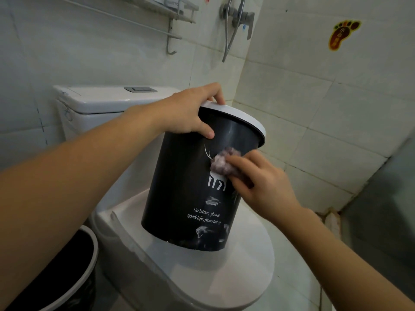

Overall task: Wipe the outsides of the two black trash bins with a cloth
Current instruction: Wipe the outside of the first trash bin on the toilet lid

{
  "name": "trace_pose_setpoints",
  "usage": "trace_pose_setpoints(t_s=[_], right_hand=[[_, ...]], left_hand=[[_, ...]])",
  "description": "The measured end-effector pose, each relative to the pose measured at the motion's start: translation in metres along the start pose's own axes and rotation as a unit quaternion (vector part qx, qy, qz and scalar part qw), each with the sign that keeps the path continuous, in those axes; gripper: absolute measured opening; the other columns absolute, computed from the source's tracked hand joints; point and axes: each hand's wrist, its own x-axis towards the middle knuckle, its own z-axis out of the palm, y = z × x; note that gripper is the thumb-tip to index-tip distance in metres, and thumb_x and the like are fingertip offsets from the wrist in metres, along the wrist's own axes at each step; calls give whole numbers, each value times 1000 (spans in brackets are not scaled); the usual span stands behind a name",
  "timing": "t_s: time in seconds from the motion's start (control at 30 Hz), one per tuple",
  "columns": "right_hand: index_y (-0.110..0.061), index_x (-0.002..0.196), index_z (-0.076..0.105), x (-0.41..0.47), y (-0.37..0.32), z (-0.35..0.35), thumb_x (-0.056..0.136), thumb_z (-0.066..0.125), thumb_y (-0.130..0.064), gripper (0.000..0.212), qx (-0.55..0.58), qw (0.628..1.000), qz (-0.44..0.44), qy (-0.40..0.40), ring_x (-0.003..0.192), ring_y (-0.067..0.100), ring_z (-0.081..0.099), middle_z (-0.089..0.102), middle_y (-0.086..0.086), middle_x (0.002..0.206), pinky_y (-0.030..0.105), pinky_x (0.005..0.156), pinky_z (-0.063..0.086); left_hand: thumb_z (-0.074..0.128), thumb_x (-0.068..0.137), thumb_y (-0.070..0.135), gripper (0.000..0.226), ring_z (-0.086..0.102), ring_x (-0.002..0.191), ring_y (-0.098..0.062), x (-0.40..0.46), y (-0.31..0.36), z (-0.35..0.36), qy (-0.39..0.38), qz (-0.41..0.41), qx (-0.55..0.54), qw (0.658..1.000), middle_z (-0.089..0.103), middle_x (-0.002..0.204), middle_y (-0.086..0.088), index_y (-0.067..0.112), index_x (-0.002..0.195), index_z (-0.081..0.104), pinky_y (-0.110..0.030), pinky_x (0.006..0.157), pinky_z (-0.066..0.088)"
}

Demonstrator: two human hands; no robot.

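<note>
A black trash bin (179, 198) with a white rim and white printed lettering stands tilted on the closed toilet lid (235, 265). My left hand (190, 113) grips its upper rim, fingers over the top and thumb on the black side. My right hand (262, 185) holds a bunched grey-purple cloth (222, 162) and presses it against the bin's upper side, over the white printed figure. A second black bin (67, 277) with a white rim stands on the floor at the lower left, partly cut off by the frame.
The white toilet tank (101, 102) rises behind the bin. Tiled walls close in on the left, back and right. A metal towel rack (157, 19) and a shower valve with hose (238, 19) hang on the wall above. A glass panel (381, 209) is at the right.
</note>
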Motion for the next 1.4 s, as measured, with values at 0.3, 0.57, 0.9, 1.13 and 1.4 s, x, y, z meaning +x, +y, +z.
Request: trace_pose_setpoints(t_s=[0.3, 0.57, 0.9, 1.13, 1.4], right_hand=[[-19, 118, 67, 5, 2, 1, 90, 63, -27, 30, -22, 998, 49, 31, 65, 27, 57, 59, 4, 95, 37, 47, 49], [-22, 122, 63, -20, -12, 10, 91, 56, -30, 32, 8, 1000, -18, -18, 68, 25, 57, 59, 5, 95, 31, 49, 48], [-20, 119, 66, 2, -8, 10, 90, 63, -28, 30, -11, 998, 63, 24, 65, 26, 56, 58, 3, 93, 35, 46, 48], [-24, 122, 59, -39, -23, 17, 91, 58, -26, 32, 26, 997, -53, -43, 71, 24, 56, 58, 4, 94, 36, 50, 50], [-23, 119, 62, -24, -15, 11, 91, 58, -28, 29, 4, 1000, 5, 8, 71, 24, 58, 61, 4, 93, 34, 48, 50]], left_hand=[[86, 74, 23, 59, 55, 105, -22, 1, -4, 2, 5, -7, 8, 1000, 55, 111, 7, 41, 111, 43, -39, 90, 48], [85, 75, 27, 59, 56, 106, -26, 2, -10, 1, 9, -16, 14, 1000, 55, 117, 1, 42, 113, 42, -42, 92, 49], [86, 56, 43, 73, 53, 113, -28, 0, -7, 4, 1, -44, 15, 999, 52, 124, -3, 50, 112, 39, -49, 97, 49], [88, 59, 41, 72, 53, 115, -28, -2, -12, 0, 5, -51, 11, 999, 51, 128, -2, 51, 111, 39, -49, 99, 48], [83, 49, 52, 74, 52, 116, -28, 0, -12, 3, 0, -51, 15, 999, 51, 128, -2, 55, 108, 37, -49, 100, 47]])
